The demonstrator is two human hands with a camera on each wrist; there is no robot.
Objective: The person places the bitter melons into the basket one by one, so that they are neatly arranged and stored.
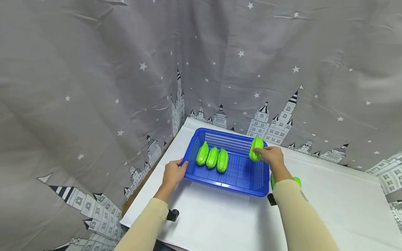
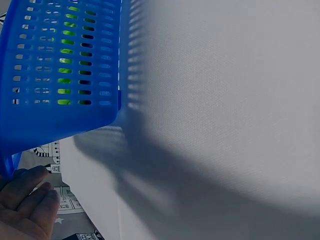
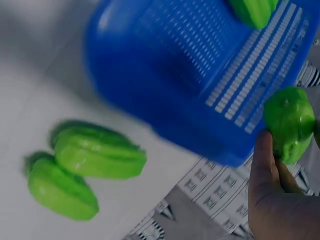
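A blue plastic basket [image 1: 233, 179] with slotted walls stands on the white table. Inside, toward its left, three green star fruit [image 1: 212, 157] lie side by side. My left hand [image 1: 173, 173] grips the basket's left rim, its thumb on top; in the left wrist view the fingers [image 2: 37, 202] show below the rim. My right hand [image 1: 272, 155] pinches another star fruit [image 1: 256, 149] between thumb and fingers, held up at the basket's far right corner. In the right wrist view this held star fruit [image 3: 288, 125] appears beside the basket's wall.
Two more star fruit, one nearer the basket [image 3: 100, 152] and one beside it [image 3: 62, 187], lie on the table right of the basket, partly hidden by my right arm in the head view. A grey curtain [image 1: 220, 52] with stars and castles hangs behind the white table [image 1: 220, 219].
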